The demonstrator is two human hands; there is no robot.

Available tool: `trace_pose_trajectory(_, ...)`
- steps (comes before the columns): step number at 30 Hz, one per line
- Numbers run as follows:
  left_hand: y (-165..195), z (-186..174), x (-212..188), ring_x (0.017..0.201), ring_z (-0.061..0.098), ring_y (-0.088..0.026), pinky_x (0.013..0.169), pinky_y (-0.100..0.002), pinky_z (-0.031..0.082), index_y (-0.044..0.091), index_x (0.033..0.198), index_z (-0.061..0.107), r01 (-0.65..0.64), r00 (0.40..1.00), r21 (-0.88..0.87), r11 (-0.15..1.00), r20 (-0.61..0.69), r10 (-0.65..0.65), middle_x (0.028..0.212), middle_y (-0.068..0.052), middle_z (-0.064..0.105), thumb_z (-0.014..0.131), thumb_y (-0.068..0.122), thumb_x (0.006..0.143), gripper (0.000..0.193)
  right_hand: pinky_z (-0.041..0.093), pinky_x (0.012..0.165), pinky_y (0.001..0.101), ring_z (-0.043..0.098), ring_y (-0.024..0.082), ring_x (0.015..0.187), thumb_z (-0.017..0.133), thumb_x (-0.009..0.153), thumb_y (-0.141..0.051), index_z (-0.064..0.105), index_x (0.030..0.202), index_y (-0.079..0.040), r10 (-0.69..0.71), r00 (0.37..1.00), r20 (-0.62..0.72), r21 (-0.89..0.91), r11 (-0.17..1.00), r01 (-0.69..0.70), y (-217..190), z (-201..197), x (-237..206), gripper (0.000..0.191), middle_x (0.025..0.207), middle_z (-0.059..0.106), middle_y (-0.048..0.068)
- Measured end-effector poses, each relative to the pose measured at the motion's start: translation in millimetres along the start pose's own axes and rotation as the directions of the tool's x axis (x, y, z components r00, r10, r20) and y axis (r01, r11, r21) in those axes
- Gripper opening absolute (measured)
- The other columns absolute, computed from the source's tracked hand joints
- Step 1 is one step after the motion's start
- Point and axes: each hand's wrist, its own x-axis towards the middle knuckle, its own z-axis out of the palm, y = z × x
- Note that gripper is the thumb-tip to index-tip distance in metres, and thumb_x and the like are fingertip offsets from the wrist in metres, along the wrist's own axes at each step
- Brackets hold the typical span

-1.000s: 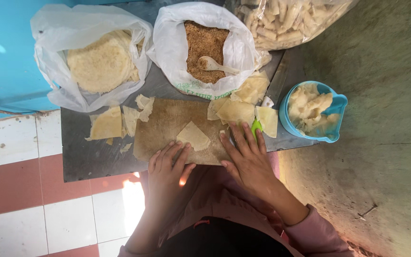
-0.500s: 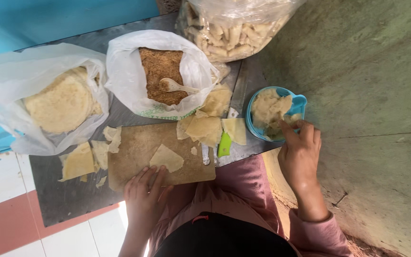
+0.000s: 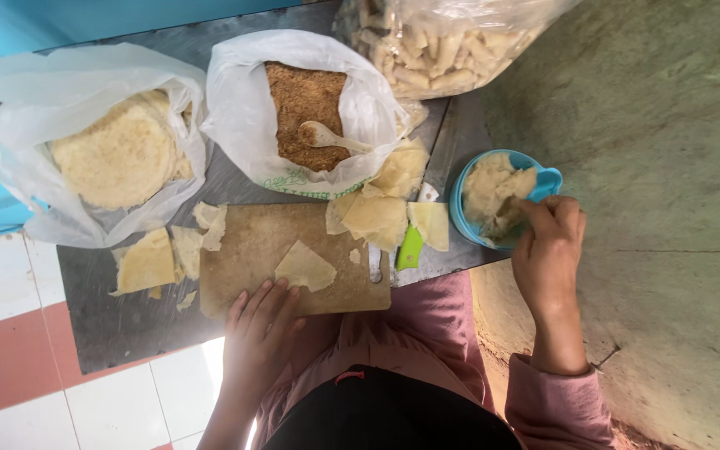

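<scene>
Right hand [image 3: 547, 250] fingers curled in one blue bowl [image 3: 543, 179] at slab's right edge, left hand [image 3: 262, 321] fingers together flat on one cutting board [image 3: 243, 250] beside one wrapper piece [image 3: 304, 267], three bags behind.

— How many plastic bags do you count?
— Three beyond the hands: a white bag of round flatbreads [image 3: 114, 154] out past the left hand [image 3: 262, 329], a white bag of brown crumbs [image 3: 303, 104] farther out, and a clear bag of pale rolled sticks [image 3: 435, 46] beyond the right hand [image 3: 547, 250].
— Spoons?
— One pale spoon [image 3: 331, 137], lying in the crumbs.
— Boards and bowls?
— One wooden cutting board [image 3: 247, 250] at the left fingertips, one blue bowl [image 3: 547, 179] of pale paste at the right fingertips.
— Knives?
— One green-handled knife [image 3: 410, 248], between the hands.
— Cut wrapper pieces?
— One triangular wrapper piece [image 3: 306, 268] on the board; several more lie about it, overlapping, so I can't tell exactly.
</scene>
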Motion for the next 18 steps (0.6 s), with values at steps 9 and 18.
trace_pose_trajectory(9,-5.4,1.7,4.3,0.112,0.068,-0.026,0.102,-0.044,0.048,0.011,0.115,0.068,0.302,0.938,-0.21,0.93,-0.109,-0.329,0.117,-0.005,0.074,0.072,0.012,0.093,0.023,0.045,0.102,0.0447,0.053,0.033,0.114,0.058,0.083,0.012,0.077,0.115,-0.013,-0.008,0.991,0.136,-0.085,0.996,0.02,-11.4,0.1,-4.5,0.045,0.118,0.057,0.01)
trace_pose_trajectory(18,11.7,-13.6,22.2,0.095,0.058,-0.038,0.079,-0.049,0.046,0.006,0.107,0.069,0.408,0.887,-0.09,0.909,-0.198,-0.418,0.1,-0.015,0.059,0.078,0.022,0.086,0.028,0.042,0.098,0.0462,0.052,0.033,0.113,0.06,0.085,0.009,0.079,0.121,-0.011,-0.089,0.992,0.09,-0.289,0.951,0.111,-11.8,8.5,-29.2,0.044,0.123,0.059,0.01)
